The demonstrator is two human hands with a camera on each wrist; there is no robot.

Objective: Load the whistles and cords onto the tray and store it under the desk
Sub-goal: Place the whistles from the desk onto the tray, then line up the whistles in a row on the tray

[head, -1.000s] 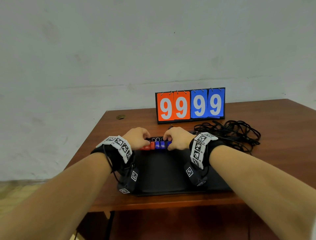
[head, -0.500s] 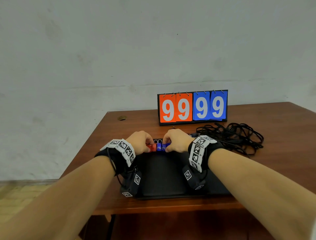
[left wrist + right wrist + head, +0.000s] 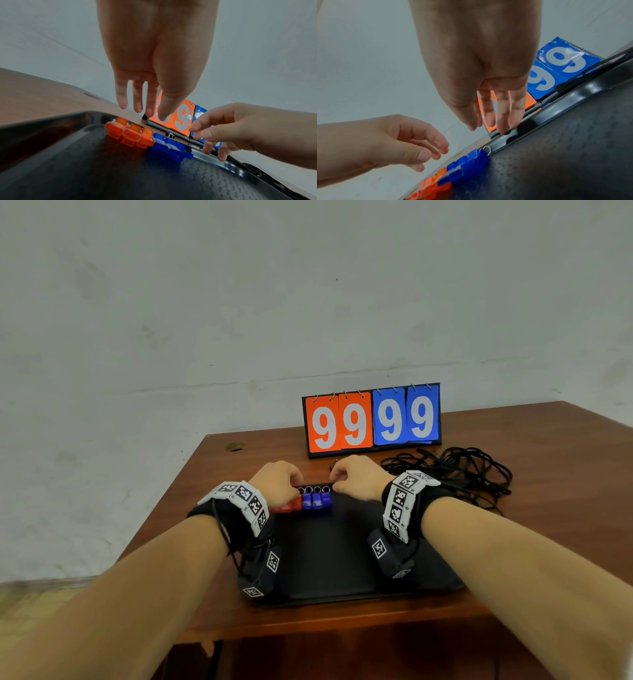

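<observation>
Counter [image 3: 565,508] carries everything: black tray [image 3: 342,559] at 6 o'clock, cords [image 3: 462,470] at 3. Whistles [image 3: 310,501] line the tray's 12 o'clock edge. Left hand [image 3: 279,482] and right hand [image 3: 359,477] hover above, each grip relaxed, empty.

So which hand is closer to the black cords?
Right. The right hand hovers above the tray's far rim, just beside the black cords; the left hand is farther, over the orange whistles.

Red and blue whistles [image 3: 306,501] rowed on black tray [image 3: 329,556], cords [image 3: 459,470] beside
</observation>
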